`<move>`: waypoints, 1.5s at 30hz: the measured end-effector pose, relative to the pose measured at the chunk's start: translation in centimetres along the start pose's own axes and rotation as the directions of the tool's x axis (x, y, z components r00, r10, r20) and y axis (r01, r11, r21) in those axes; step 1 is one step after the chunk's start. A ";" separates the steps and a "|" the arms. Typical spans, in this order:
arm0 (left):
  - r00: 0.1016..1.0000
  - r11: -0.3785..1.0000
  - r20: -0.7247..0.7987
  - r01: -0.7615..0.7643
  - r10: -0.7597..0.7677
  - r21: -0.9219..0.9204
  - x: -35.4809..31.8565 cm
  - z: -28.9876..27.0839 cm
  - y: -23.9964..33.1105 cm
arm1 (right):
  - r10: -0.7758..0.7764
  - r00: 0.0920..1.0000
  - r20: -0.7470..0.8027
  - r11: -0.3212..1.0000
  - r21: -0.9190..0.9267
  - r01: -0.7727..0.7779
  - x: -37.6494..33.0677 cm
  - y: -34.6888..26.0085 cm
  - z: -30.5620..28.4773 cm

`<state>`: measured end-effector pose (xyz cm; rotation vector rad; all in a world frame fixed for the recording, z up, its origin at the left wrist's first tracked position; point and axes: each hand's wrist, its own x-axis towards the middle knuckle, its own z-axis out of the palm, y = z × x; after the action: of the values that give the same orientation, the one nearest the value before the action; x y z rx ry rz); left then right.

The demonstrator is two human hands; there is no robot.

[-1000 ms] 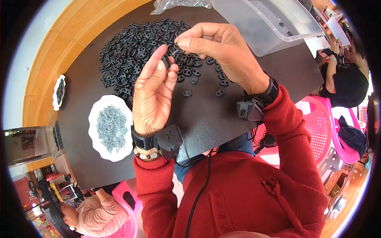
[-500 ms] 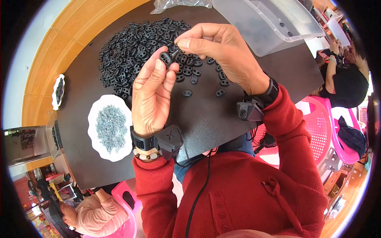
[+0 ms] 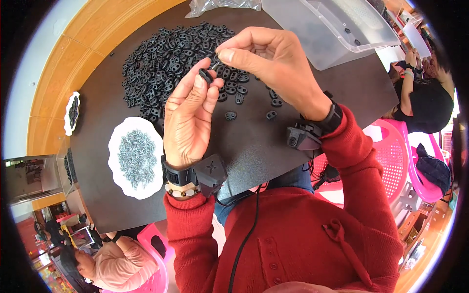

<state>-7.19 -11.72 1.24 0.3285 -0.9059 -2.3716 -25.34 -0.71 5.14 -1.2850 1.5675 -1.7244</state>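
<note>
Spring (image 3: 215, 66): while both hands work close together, it seems best kept straight and in line with the black oval piece (image 3: 205, 75), under light, even pressure so it cannot flick away.
Right hand (image 3: 281, 66): thumb and forefinger together, clamped on the spring's upper end.
Left hand (image 3: 186, 112): palm loosely cupped, fingertips pinching the black oval piece.
Black oval piece: tilted above the dark table (image 3: 244, 146), just beside the spring; contact unclear.
</note>
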 end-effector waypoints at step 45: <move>0.998 0.997 -0.051 -0.031 0.035 0.072 0.0 0.2 -0.3 | -0.045 0.999 -0.009 0.996 -0.079 0.044 -0.3 0.1 0.8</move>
<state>-7.45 -11.43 1.18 0.3990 -0.9655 -2.2936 -24.57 -0.83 4.83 -1.3601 1.6403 -1.7142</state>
